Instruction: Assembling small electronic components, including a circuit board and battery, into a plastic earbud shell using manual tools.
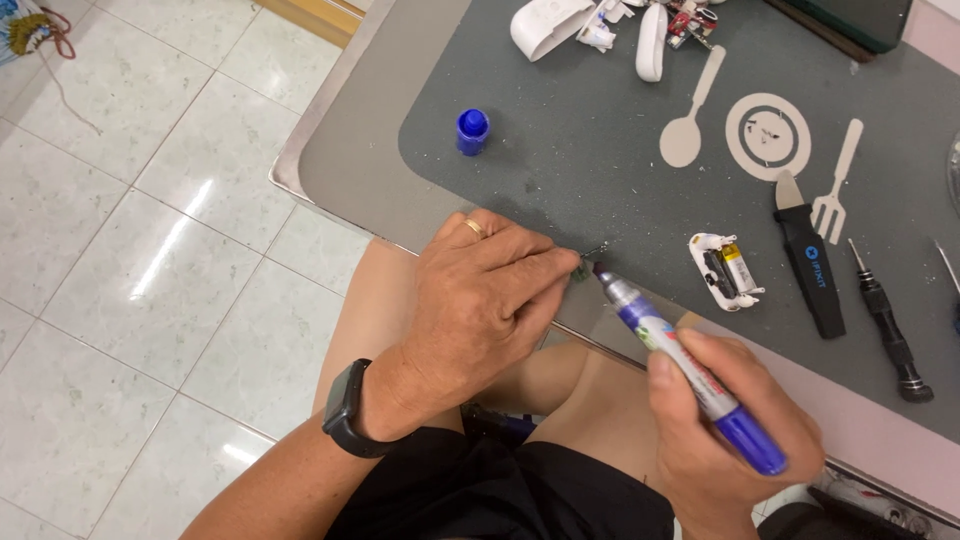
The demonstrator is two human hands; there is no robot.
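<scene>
Two things meet at the near edge of the surface (360,170): a tiny greenish part with a metal clip (588,258), pinched in my left hand (480,300), and the tip of a blue marker (680,365) gripped in my right hand (730,430). The part looks light, stiff and easy to drop, so I would hold it by its edges between thumb and fingertip. The marker is rigid and smooth; it is best held mid-barrel, as now, where a pale label wraps it.

At about eleven o'clock from the part stands the marker's blue cap (472,131) on the grey mat (600,120). At three o'clock lies a small white opened casing (725,270), beyond it a black pry tool (808,255) with a small pale logo and a black screwdriver (888,325). At one o'clock the mat bears pale spoon, plate and fork shapes (768,135); at twelve, white plastic shells (580,25).
</scene>
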